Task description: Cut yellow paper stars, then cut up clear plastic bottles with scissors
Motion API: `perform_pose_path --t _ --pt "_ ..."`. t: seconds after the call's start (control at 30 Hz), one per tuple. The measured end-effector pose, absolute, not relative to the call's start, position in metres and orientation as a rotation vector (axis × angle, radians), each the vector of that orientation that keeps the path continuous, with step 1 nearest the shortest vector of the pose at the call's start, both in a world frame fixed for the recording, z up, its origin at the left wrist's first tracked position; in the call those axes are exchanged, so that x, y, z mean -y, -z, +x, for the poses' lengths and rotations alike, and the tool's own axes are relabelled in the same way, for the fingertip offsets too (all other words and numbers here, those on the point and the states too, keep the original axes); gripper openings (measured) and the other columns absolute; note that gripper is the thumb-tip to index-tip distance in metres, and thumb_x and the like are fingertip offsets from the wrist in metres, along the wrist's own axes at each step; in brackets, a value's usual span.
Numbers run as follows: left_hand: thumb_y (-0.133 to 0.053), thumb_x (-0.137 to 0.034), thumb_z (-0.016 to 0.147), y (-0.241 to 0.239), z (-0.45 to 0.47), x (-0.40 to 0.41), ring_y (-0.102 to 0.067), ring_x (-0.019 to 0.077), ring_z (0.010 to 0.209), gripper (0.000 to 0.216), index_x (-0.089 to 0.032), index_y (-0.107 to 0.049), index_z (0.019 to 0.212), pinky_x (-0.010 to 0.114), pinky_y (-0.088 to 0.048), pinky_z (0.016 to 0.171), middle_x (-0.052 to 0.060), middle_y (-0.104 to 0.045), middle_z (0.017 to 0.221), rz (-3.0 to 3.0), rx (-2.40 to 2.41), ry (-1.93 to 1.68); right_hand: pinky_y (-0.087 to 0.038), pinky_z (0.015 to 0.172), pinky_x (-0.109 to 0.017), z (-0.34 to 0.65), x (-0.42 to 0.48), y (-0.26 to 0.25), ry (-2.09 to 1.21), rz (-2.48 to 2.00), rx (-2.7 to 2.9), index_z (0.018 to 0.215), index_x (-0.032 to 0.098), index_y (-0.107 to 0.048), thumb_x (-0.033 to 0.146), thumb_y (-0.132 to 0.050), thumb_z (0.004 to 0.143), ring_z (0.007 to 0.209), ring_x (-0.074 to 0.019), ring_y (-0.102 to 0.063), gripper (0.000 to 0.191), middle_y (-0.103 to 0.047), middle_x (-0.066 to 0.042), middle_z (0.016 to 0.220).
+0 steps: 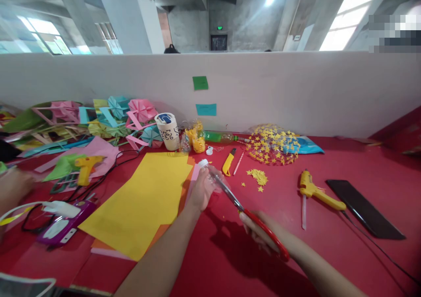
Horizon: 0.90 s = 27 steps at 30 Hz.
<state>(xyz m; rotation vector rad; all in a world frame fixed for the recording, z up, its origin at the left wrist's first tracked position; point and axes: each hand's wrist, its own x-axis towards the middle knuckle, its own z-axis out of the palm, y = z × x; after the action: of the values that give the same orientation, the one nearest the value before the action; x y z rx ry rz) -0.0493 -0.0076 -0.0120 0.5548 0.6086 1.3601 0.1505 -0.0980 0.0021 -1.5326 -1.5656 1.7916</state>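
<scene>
In the middle of the red table, my left hand point(201, 191) is closed around a clear plastic bottle piece point(215, 176) with a white neck at its upper left end. My right hand point(261, 232) grips a pair of scissors point(265, 227) with red handles. Their metal blades point up and left and reach the clear plastic; whether they are cutting into it I cannot tell. Just beyond lie a yellow utility knife point(228, 162) and a striped straw point(238, 163). Small yellow stars point(258, 177) form a loose pile to the right.
Yellow paper point(138, 200) lies left of my arm. A yellow glue gun point(317, 192) and a dark flat slab point(365, 208) sit at the right. Another glue gun point(86, 170), a purple power strip point(67, 224) and another person's hand point(15, 185) are at the left. A white partition point(279, 86) stands behind.
</scene>
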Motion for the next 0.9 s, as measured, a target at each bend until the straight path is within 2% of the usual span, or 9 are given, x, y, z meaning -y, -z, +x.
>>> perform_pose_path --t 0.2,0.47,0.63,0.77,0.9 --pt "-0.07 -0.04 0.08 0.0096 -0.0435 0.0119 -0.068 0.023 0.095 0.029 -0.018 -0.06 0.095 0.036 -0.051 0.087 0.005 -0.071 0.088 0.549 -0.608 -1.325 -0.033 0.03 -0.016 0.1468 0.0987 0.0014 -1.762 -1.557 1.533 0.069 0.022 -0.045 0.084 -0.04 0.079 0.029 -0.0059 -0.034 0.063 -0.036 0.011 0.041" --pt "-0.073 -0.039 0.077 0.0134 -0.0441 0.0096 -0.068 0.0232 0.096 0.031 -0.018 -0.058 0.095 0.036 -0.05 0.088 0.005 -0.071 0.087 0.521 -0.615 -1.327 -0.028 0.028 -0.016 0.1439 0.0958 -0.0028 -1.682 -1.656 1.549 0.062 0.022 -0.042 0.088 -0.046 0.071 0.029 -0.0048 -0.033 0.067 -0.037 0.009 0.041" --pt "-0.073 -0.041 0.077 0.0123 -0.0442 0.0094 -0.069 0.0235 0.093 0.033 -0.018 -0.058 0.095 0.037 -0.051 0.086 0.006 -0.071 0.089 0.512 -0.619 -1.312 -0.029 0.027 -0.016 0.1443 0.0965 -0.006 -1.694 -1.656 1.566 0.063 0.022 -0.042 0.083 -0.047 0.077 0.027 -0.0047 -0.032 0.063 -0.036 0.01 0.038" --pt "-0.071 -0.041 0.078 0.0132 -0.0443 0.0095 -0.068 0.0227 0.093 0.031 -0.018 -0.059 0.096 0.036 -0.051 0.085 0.005 -0.071 0.088 0.558 -0.631 -1.321 -0.031 0.027 -0.016 0.1444 0.0971 -0.0054 -1.728 -1.604 1.527 0.065 0.022 -0.043 0.084 -0.046 0.076 0.027 -0.0051 -0.032 0.063 -0.035 0.011 0.037" --pt "-0.068 -0.041 0.083 0.019 -0.0424 0.0113 -0.067 0.0213 0.094 0.027 -0.019 -0.059 0.096 0.034 -0.05 0.085 0.004 -0.07 0.09 0.674 -0.624 -1.295 -0.034 0.029 -0.015 0.1463 0.0982 -0.0007 -1.778 -1.521 1.499 0.071 0.021 -0.047 0.083 -0.043 0.079 0.029 -0.0058 -0.037 0.062 -0.038 0.011 0.041"
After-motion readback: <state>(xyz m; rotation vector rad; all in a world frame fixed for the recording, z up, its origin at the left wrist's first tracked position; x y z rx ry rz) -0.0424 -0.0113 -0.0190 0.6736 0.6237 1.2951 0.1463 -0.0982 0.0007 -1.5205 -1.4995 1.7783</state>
